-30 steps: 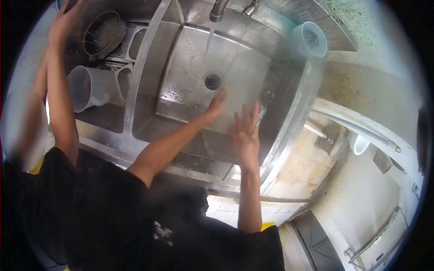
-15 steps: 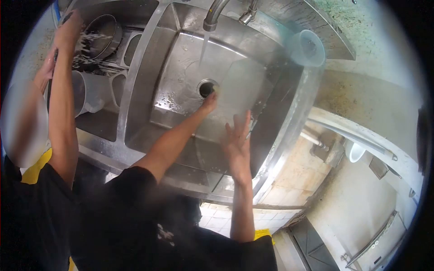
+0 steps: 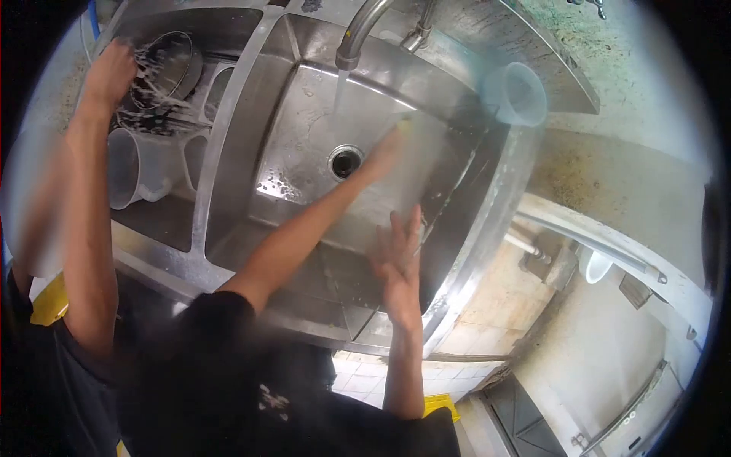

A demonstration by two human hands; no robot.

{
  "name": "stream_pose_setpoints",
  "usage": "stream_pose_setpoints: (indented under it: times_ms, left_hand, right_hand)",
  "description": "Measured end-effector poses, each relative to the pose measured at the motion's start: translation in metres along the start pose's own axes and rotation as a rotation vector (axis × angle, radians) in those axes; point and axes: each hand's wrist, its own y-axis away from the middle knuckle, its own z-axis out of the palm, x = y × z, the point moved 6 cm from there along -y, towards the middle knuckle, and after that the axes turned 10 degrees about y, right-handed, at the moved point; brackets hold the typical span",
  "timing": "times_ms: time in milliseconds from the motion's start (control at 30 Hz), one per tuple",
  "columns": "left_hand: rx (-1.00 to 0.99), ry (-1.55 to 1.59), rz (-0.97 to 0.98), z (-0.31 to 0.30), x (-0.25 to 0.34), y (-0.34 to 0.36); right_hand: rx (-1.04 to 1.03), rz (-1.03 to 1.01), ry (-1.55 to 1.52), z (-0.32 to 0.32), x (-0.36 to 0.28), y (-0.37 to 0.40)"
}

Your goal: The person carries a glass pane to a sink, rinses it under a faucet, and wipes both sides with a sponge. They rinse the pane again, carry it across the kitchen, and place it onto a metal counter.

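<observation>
My left hand (image 3: 384,152) reaches over the right sink basin (image 3: 304,114), blurred by motion. Its closed fingertips hold a small yellow-green scrubbing sponge (image 3: 406,124). Below and to the right, my right hand (image 3: 400,263) has its fingers spread along a see-through, hazy plastic panel (image 3: 428,160), seemingly supporting it. The panel's full outline and my right thumb are hard to make out. Water runs from the faucet (image 3: 349,57) left of the sponge, above the round drain (image 3: 346,161).
At left, a co-worker's hand (image 3: 113,70) is by a foamy round pan (image 3: 179,72) in the other basin. A clear pitcher (image 3: 126,167) lies there. A translucent container (image 3: 518,95) stands on the right rim. A metal divider (image 3: 221,145) separates the basins.
My left hand with the sponge has moved up and right, away from the drain. My right hand stays nearly in place. The co-worker's raised hand has shifted slightly downward.
</observation>
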Motion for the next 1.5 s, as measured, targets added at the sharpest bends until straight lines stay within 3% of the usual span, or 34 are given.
stream_pose_setpoints:
  times_ms: [100, 167, 233, 333, 367, 400, 500, 567, 633, 767, 867, 1000, 1133, 1200, 1233, 1300, 1400, 1500]
  left_hand:
    - [0.029, -0.083, -0.160, -0.042, -0.089, -0.002]
    - [0.018, -0.194, -0.216, -0.039, -0.089, 0.005]
    - [-0.126, -0.101, -0.138, -0.009, -0.007, 0.033]
    - [-0.220, 0.021, 0.292, 0.045, 0.139, 0.062]
    - [-0.243, 0.026, 0.429, 0.055, 0.174, 0.066]
    - [-0.240, 0.028, 0.433, 0.056, 0.175, 0.060]
    - [-0.157, 0.024, 0.133, 0.041, 0.130, 0.014]
    - [-0.057, 0.039, 0.059, 0.013, 0.023, -0.029]
    - [-0.022, 0.248, -0.159, -0.024, -0.075, -0.061]
    - [0.013, -0.028, -0.125, -0.030, -0.075, -0.076]
    - [-0.013, 0.045, -0.132, 0.007, -0.005, -0.070]
    - [-0.164, 0.116, 0.334, 0.054, 0.132, -0.014]
    - [-0.208, 0.094, 0.308, 0.084, 0.216, 0.024]
    - [-0.236, 0.233, 0.621, 0.100, 0.271, 0.037]
    - [-0.251, 0.255, 0.640, 0.110, 0.283, 0.030]
    - [-0.431, -0.133, 0.360, 0.135, 0.280, -0.008]
    - [-0.407, -0.252, 0.514, 0.151, 0.286, -0.050]
    - [-0.281, -0.121, 0.400, 0.117, 0.291, -0.025]
  right_hand:
    - [0.019, 0.046, -0.001, -0.003, 0.000, 0.002]
    - [0.001, 0.049, 0.020, -0.003, -0.002, 0.002]
    - [0.000, 0.038, 0.008, -0.006, 0.002, 0.004]
    - [0.001, 0.027, -0.010, -0.003, 0.006, 0.001]
    - [0.009, 0.024, -0.013, -0.003, 0.005, 0.000]
    - [0.007, 0.022, -0.010, -0.002, 0.004, 0.000]
    - [0.010, 0.057, -0.003, -0.002, 0.003, 0.002]
    - [-0.021, 0.026, -0.010, 0.001, 0.000, 0.003]
    - [-0.020, 0.014, 0.018, 0.000, -0.001, 0.002]
    - [0.005, -0.028, 0.095, 0.001, 0.004, 0.000]
    - [0.026, -0.013, 0.126, -0.002, 0.009, 0.003]
    - [0.031, 0.013, 0.078, 0.000, 0.006, 0.002]
    - [0.005, -0.004, 0.039, -0.005, 0.013, -0.001]
    - [-0.020, 0.058, -0.002, -0.006, 0.011, 0.001]
    - [-0.017, 0.052, -0.005, -0.008, 0.017, 0.000]
    - [-0.007, -0.035, 0.100, -0.012, 0.027, -0.007]
    - [-0.028, 0.070, 0.032, -0.003, 0.008, -0.003]
    - [-0.042, 0.079, 0.108, -0.006, 0.014, -0.008]
